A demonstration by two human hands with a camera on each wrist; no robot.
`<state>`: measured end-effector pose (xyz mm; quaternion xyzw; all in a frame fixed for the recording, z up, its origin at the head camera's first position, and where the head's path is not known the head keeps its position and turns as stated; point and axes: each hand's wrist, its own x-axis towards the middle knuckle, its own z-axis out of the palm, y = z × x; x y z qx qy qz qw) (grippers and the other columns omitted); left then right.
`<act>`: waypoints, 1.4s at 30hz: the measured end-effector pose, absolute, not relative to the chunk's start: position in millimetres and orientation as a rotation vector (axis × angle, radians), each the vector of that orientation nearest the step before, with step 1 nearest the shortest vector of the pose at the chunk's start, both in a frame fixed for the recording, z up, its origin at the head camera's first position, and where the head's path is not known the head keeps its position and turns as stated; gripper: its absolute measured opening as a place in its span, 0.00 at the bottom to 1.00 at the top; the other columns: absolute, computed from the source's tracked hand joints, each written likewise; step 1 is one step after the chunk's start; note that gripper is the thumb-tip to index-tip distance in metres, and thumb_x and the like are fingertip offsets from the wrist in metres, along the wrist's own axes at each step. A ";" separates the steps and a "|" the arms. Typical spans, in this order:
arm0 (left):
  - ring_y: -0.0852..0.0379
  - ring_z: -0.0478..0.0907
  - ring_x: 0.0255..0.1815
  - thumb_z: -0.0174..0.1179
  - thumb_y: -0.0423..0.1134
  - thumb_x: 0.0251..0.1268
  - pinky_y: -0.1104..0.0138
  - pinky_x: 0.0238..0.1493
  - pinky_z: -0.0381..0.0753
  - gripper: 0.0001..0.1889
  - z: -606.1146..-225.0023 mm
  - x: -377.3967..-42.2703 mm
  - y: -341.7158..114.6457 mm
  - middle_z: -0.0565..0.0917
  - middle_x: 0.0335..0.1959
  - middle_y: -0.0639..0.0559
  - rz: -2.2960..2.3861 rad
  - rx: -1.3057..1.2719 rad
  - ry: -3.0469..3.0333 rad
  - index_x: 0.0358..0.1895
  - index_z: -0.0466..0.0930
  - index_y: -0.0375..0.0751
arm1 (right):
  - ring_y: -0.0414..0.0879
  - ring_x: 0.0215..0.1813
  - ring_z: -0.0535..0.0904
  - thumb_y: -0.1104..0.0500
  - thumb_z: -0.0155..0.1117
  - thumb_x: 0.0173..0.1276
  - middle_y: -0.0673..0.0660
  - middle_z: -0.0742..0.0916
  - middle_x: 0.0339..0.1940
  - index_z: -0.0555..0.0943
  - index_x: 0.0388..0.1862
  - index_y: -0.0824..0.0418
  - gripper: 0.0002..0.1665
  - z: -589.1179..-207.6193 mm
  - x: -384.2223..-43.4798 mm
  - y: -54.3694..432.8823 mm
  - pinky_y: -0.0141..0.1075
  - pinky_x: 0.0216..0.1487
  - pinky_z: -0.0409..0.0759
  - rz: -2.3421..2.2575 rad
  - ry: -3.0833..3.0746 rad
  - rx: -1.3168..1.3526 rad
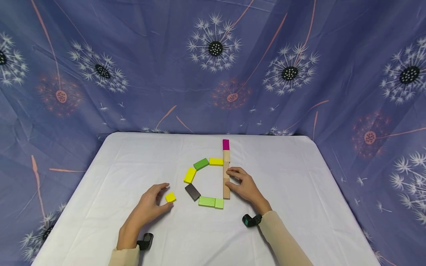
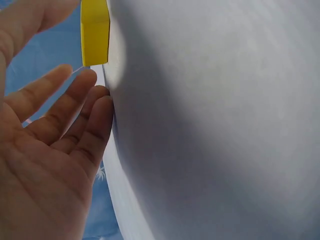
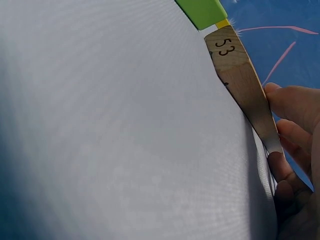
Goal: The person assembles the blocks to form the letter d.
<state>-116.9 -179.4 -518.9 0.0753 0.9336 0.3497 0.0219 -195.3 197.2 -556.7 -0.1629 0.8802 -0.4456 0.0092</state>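
My left hand (image 1: 148, 205) is spread around a small yellow block (image 1: 170, 197) on the white table, thumb on the near side and fingers on the far side. In the left wrist view a gap shows between the fingers and the yellow block (image 2: 95, 35). On the other side, my right hand (image 1: 246, 186) has its fingertips against the right side of a straight column of plain wooden blocks (image 1: 226, 188). One wooden block (image 3: 227, 50) carries the number 53 in the right wrist view. A magenta block (image 1: 226, 144) tops the column.
Left of the column, blocks curve in an arc: yellow (image 1: 216, 162), dark green (image 1: 201, 164), another yellow (image 1: 190, 175), dark brown (image 1: 192, 192) and light green (image 1: 207, 201). A gap separates the brown and light green ones. A blue dandelion-print curtain (image 1: 159, 74) hangs behind the table (image 1: 283, 155).
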 end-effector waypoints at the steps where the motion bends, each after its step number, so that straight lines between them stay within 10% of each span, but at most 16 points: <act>1: 0.48 0.82 0.53 0.77 0.39 0.56 0.52 0.56 0.82 0.35 -519.5 -117.2 -179.2 0.83 0.58 0.43 1.082 0.234 2.890 0.68 0.75 0.37 | 0.52 0.72 0.74 0.50 0.75 0.68 0.51 0.80 0.68 0.83 0.65 0.57 0.28 -556.5 -195.1 197.2 0.52 0.64 0.78 -1.396 2.746 -0.509; 42: 0.54 0.81 0.43 0.74 0.31 0.56 0.59 0.46 0.85 0.18 -506.9 -130.5 -144.0 0.85 0.47 0.49 1.206 0.492 2.869 0.52 0.86 0.36 | 0.50 0.73 0.73 0.52 0.74 0.68 0.50 0.80 0.68 0.83 0.65 0.57 0.28 -558.3 -195.4 194.7 0.51 0.65 0.77 -1.393 2.748 -0.464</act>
